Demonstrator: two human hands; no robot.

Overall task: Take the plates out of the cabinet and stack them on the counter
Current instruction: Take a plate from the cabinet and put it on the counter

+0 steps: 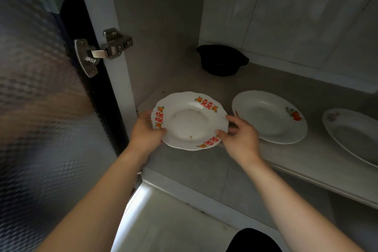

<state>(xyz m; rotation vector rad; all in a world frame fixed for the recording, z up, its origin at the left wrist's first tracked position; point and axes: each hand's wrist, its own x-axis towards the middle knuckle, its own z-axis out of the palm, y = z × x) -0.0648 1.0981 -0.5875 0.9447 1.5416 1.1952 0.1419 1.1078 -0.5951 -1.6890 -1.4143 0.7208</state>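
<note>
A white plate with red and orange rim marks (189,121) sits at the front left of the cabinet shelf (306,161), tilted toward me and partly past the shelf edge. My left hand (146,132) grips its left rim. My right hand (240,139) holds its right rim with thumb on top. A second white plate with a red fruit print (270,117) lies flat on the shelf just to the right. A third pale plate (351,135) lies further right, cut off by the frame edge.
A black pot (222,60) stands at the back of the shelf. The cabinet door with patterned glass (41,108) hangs open on the left, on a metal hinge (102,52). A pale surface (169,223) lies below the shelf.
</note>
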